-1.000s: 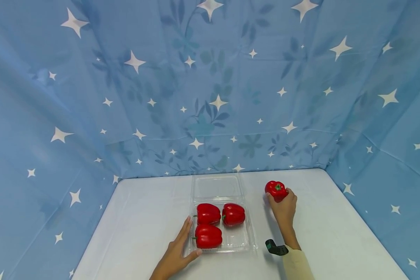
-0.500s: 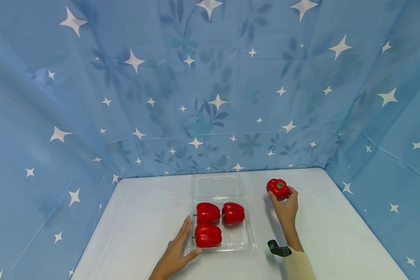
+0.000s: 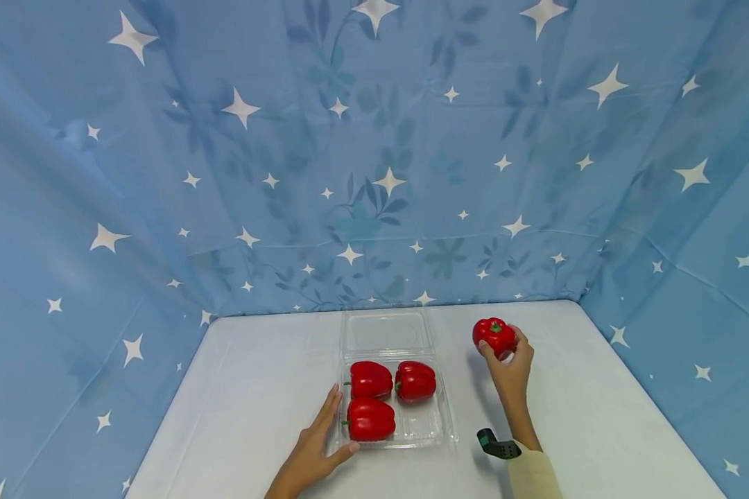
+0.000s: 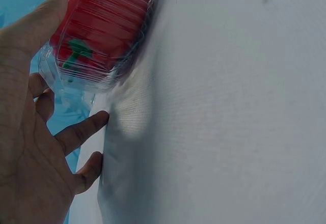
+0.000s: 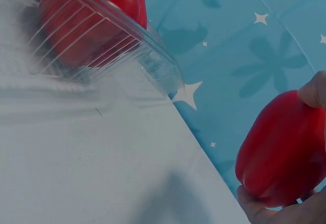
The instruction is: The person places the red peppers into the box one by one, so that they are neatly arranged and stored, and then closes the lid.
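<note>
My right hand (image 3: 512, 371) grips a red bell pepper (image 3: 490, 334) to the right of the container, its green stem facing up toward the head camera. In the right wrist view the same bell pepper (image 5: 282, 150) is held between thumb and fingers. A clear plastic clamshell container (image 3: 421, 424) lies with its lid (image 3: 387, 331) folded back. Inside are three red bell peppers, two in the far row and one at the near left (image 3: 371, 419); the near right corner is bare. My left hand (image 3: 308, 454) rests with fingers extended along the container's left side, thumb at its near corner.
The container stands mid-table on a white tabletop (image 3: 250, 367). Blue curtains (image 3: 299, 208) with white stars enclose the back and both sides. A black wrist device (image 3: 498, 445) sits at the right sleeve (image 3: 533, 475).
The right hand has shifted slightly away from me and tilted the bell pepper a little, still gripping it. The left hand, the container and the peppers in it have stayed put.
</note>
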Demonstrator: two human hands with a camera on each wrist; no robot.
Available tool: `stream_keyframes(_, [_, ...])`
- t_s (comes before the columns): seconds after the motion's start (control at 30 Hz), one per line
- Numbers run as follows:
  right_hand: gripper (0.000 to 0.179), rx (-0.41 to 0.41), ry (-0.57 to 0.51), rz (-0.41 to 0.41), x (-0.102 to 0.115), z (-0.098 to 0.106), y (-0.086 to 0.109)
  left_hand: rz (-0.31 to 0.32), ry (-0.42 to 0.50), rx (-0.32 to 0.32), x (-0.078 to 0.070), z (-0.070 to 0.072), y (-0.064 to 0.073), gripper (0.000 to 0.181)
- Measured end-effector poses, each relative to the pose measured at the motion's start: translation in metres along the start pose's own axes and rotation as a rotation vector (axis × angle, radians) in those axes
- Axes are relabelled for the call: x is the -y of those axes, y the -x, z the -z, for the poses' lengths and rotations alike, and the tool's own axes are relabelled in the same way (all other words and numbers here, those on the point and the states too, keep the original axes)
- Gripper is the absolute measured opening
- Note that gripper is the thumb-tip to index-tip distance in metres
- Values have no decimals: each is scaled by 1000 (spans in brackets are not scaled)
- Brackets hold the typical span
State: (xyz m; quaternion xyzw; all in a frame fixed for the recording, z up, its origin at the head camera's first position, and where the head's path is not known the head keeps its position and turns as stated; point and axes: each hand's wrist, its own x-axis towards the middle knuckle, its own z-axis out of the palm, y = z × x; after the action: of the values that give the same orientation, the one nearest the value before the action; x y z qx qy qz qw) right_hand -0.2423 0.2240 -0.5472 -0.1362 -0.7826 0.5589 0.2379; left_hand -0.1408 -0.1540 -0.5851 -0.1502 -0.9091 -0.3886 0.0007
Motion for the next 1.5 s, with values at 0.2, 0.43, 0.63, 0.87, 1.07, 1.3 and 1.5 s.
stream_keyframes(0.2, [80, 52, -17, 34, 3, 1, 3, 2, -5, 0, 0, 0, -1, 92])
stream_keyframes(0.43, [80, 52, -60, 45, 5, 0, 6, -3, 6, 0, -2, 1, 0, 91])
stream_keyframes(0.63, [75, 63, -83, 37, 8, 1, 10, -6, 20, 8, -2, 2, 1, 91])
stream_keyframes(0.87, [70, 79, -87, 74, 10, 3, 14, -9, 27, 7, -2, 2, 1, 91])
stream_keyframes(1.07, [69, 118, -69, 94, 8, 5, 15, -19, 26, 2, -3, 2, 0, 91])
stream_keyframes(1.3, [69, 151, -82, 98, 12, 7, 23, 14, 12, 20, -1, 1, -1, 93])
stream_keyframes(1.5, [72, 219, -107, 73, 19, 8, 30, 45, 6, 43, 0, 1, -1, 95])
